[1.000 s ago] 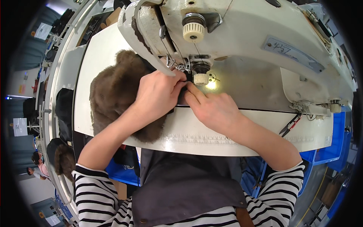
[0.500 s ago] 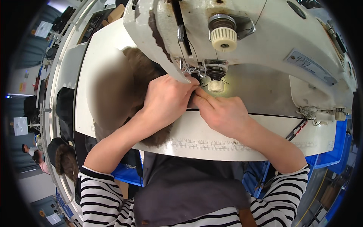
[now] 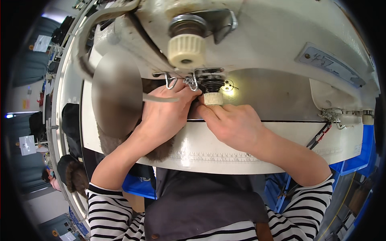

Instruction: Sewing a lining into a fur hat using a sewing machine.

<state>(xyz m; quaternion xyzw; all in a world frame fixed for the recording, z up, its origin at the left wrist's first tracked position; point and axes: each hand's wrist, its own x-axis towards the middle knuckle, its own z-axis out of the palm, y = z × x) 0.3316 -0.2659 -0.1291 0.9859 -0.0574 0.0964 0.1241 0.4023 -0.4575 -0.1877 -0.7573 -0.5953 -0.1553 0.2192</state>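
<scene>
My left hand [image 3: 168,110] is closed at the needle area of a white sewing machine [image 3: 265,36], its fingers pinching the edge of a brown fur piece [image 3: 161,150]. The fur lies under that hand and wrist and spreads to the left. Close beside it, my right hand [image 3: 233,123] is closed too, thumb and forefinger pressed on dark material between the hands. A cream tension knob [image 3: 213,99] hides some of the fingertips. The needle and presser foot cannot be made out. A grey blur covers much of the fur on the left.
A measuring scale [image 3: 217,157] runs along the white table's front edge. A black-and-red hand tool [image 3: 319,136] lies at the right. Blue bins [image 3: 348,162] sit below the table's right end. Black items with brown fur [image 3: 76,176] rest at the far left.
The machine head looks larger and nearer, and its knobs have shifted left in view. Both hands sit slightly further left and lower, still together on the material.
</scene>
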